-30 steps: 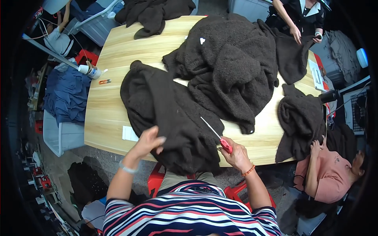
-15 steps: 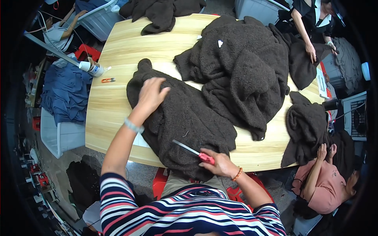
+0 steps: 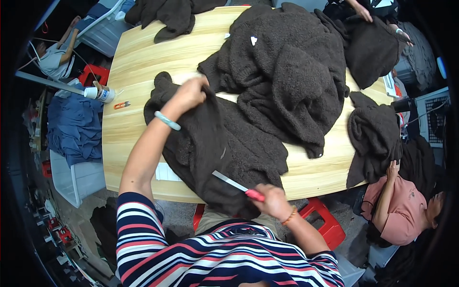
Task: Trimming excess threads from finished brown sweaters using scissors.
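Note:
A dark brown fuzzy knit garment (image 3: 248, 143) lies spread on the table in front of me. My left hand (image 3: 190, 93) is closed on a fold of its upper part and raises the cloth. In my right hand (image 3: 273, 200), held over the near end of the garment, is a red-handled tool (image 3: 256, 194) with a narrow flat metal blade pointing up and to the left. I cannot make out its exact kind. A short pale thread shows on the cloth above the blade. Small orange thread snips (image 3: 122, 105) lie on the table's left side.
A heap of similar brown garments (image 3: 296, 71) fills the table's far middle. On the wooden table's (image 3: 129, 143) left edge lies a white bottle (image 3: 100, 93); blue cloth (image 3: 74, 124) fills a bin (image 3: 79, 184) beyond it. People handle brown garments on the right; a red stool (image 3: 327, 222) stands nearby.
My left hand has gone from lying spread on the garment to gripping and lifting a fold. My right hand has shifted slightly right with the tool. The whole view has shifted a little.

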The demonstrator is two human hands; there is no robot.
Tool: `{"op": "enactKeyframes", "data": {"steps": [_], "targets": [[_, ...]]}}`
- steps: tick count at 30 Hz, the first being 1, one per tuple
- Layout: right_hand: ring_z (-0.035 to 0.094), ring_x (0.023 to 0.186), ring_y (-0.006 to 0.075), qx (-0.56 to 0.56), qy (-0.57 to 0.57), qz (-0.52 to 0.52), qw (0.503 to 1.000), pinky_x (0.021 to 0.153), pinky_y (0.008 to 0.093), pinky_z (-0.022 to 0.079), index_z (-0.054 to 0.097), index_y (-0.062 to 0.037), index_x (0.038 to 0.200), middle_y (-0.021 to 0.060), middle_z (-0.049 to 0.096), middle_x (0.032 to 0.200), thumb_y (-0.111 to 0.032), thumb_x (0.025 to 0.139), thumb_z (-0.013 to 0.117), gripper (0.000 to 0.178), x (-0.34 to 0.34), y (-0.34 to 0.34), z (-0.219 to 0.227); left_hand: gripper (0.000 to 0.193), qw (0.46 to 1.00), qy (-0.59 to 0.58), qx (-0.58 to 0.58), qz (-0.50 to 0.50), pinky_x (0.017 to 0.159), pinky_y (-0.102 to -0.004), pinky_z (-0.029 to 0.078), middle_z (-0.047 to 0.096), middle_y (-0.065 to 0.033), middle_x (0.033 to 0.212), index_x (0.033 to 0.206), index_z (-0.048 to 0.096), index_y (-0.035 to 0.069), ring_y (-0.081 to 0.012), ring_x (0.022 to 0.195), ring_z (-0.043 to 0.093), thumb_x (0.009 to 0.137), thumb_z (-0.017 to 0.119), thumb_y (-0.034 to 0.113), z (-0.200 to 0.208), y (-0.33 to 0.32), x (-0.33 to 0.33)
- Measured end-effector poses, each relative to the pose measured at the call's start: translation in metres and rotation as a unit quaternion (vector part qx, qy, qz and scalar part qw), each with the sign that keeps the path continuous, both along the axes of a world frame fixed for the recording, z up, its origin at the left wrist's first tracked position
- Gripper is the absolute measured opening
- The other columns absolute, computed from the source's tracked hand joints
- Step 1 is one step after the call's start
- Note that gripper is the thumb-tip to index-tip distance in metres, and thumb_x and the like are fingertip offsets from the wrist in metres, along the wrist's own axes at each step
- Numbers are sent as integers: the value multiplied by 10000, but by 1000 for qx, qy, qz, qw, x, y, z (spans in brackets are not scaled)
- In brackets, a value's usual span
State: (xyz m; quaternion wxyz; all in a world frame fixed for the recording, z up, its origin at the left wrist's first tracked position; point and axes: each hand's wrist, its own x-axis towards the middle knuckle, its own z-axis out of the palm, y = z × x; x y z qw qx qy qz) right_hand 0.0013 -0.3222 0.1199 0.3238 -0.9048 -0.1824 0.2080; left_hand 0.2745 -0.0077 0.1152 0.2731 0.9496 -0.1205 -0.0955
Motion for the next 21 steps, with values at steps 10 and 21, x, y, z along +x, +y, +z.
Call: {"op": "enactKeyframes", "data": {"steps": [10,21], "targets": [[640,739,348,-166,-70,-34,983,634,436,527,595,-78,897,153,613,729,-88,673,750,272,-1,-93,63,373,900,-161,-288,284,767,-269,504,649,-61,895,903,626,21,-155,834,612,666,415,-175,3,103,-48],[661,767,336,-145,92,109,979,683,417,525,536,-126,1305,170,668,830,-319,830,710,541,-23,-66,44,472,540,128,-689,466,773,-339,545,614,-147,1108,1338,391,92,-236,945,642,926,618,135,-49,101,-149]]}}
